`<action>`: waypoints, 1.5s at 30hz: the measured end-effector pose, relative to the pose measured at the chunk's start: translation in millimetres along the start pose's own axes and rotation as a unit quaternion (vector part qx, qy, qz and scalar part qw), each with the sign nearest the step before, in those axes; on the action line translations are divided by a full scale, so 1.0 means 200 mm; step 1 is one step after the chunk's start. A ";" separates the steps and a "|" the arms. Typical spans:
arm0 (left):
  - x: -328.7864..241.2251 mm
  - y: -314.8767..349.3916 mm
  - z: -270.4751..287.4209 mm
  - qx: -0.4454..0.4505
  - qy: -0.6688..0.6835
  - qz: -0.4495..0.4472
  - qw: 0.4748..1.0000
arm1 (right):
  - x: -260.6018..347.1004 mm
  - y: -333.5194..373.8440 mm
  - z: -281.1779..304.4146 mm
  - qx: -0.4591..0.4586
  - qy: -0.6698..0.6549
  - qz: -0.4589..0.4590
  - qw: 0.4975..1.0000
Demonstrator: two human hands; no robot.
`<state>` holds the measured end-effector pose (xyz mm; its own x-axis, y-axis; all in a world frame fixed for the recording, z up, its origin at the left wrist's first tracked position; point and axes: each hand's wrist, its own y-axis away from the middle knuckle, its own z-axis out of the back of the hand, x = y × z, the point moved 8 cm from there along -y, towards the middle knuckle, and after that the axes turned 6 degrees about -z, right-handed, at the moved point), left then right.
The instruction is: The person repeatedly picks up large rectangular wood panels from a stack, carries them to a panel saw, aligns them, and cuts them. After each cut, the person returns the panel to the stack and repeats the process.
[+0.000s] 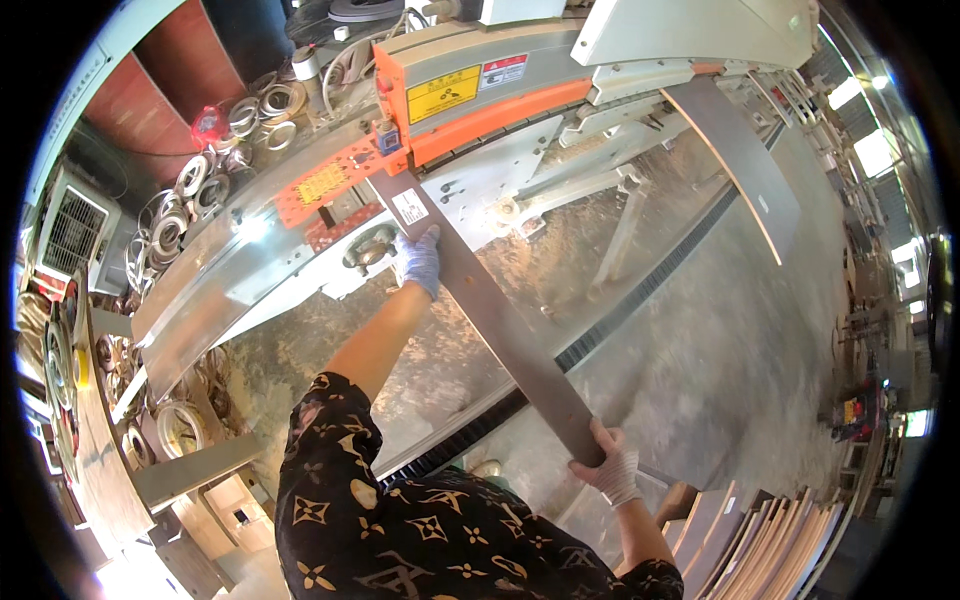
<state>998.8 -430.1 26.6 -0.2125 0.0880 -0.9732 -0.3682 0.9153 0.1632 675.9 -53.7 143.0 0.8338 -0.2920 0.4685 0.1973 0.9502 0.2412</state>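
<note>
A long, narrow brown board [505, 325] slants across the middle of the view, with a white label near its far end. That far end lies at the orange-edged feed of a large machine [500, 115]. My left hand [418, 262], in a pale glove, grips the board's left edge a little below the label. Down at the near end, my right hand [608, 462], in a whitish glove, is closed round the board's corner. Another brown panel [740, 165] sits farther along the machine at the upper right, apart from my hands.
Rolls of edge banding [175, 225] crowd the left side. A stack of boards [760, 535] stands at the lower right, beside my right forearm. A dark ribbed track [640, 290] runs diagonally along the floor beneath the board. Wooden pieces [215, 500] lie at the lower left.
</note>
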 end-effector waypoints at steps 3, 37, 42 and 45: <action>-0.01 0.01 -0.02 -0.021 -0.032 -0.013 0.999 | -0.05 -0.05 0.05 -0.015 0.006 0.014 1.000; -0.13 0.07 -0.10 0.015 0.046 0.075 0.996 | 0.01 0.00 0.00 0.000 0.005 -0.021 1.000; 0.06 -0.09 -0.39 0.036 0.018 0.039 0.998 | -0.15 -0.09 0.08 -0.001 -0.053 -0.079 0.995; 0.24 -0.31 -0.52 -0.042 -0.078 -0.076 0.993 | -0.11 -0.19 0.22 -0.020 0.009 -0.063 0.998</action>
<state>916.3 -522.9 -13.0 -0.0087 0.0160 -0.9998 -0.4606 0.8874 0.0182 627.5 -87.3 160.5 0.8099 -0.4077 0.4217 0.3213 0.9098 0.2626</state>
